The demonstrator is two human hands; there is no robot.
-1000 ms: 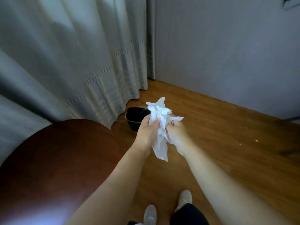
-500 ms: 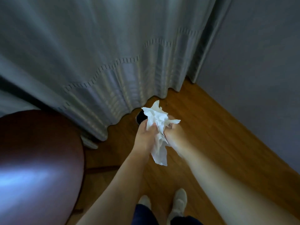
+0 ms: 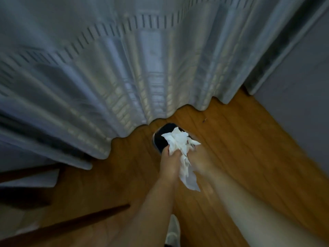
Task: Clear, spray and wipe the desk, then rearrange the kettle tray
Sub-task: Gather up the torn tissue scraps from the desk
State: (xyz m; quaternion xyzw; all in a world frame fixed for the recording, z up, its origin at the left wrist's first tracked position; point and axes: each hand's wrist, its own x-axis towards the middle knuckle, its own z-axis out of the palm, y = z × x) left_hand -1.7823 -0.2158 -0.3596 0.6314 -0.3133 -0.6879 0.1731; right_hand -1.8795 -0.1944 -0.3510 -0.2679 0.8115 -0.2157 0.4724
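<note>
curtain (image 3: 110, 72): pale grey sheer fabric in deep vertical folds fills the upper frame, a band of small dark dashes stitched across it, its wavy hem brushing the floor.
floor (image 3: 249, 148): warm orange-brown wood planks, grain running diagonally, blurred with motion.
wall (image 3: 299, 90): flat grey surface at the right, meeting the floor in a straight line.
arms: two bare forearms reach forward from the bottom edge and converge over the floor just short of the curtain hem.
left hand (image 3: 169, 163): back of the hand up, fingers and thumb curled round the left side of the paper wad.
right hand (image 3: 199, 161): blurred, closed against the right side of the same wad; exact finger placement hard to make out.
tissue wad (image 3: 179, 148): white crumpled paper, creased and peaked at the top, a loose tail hanging down between the wrists; it is held by both hands directly above the bin's near rim.
bin (image 3: 161, 139): small dark container with a rounded pale rim, standing on the floor close to the curtain hem, partly hidden behind the paper.
shoe (image 3: 173, 232): a light-coloured toe shows at the bottom edge between the arms.
</note>
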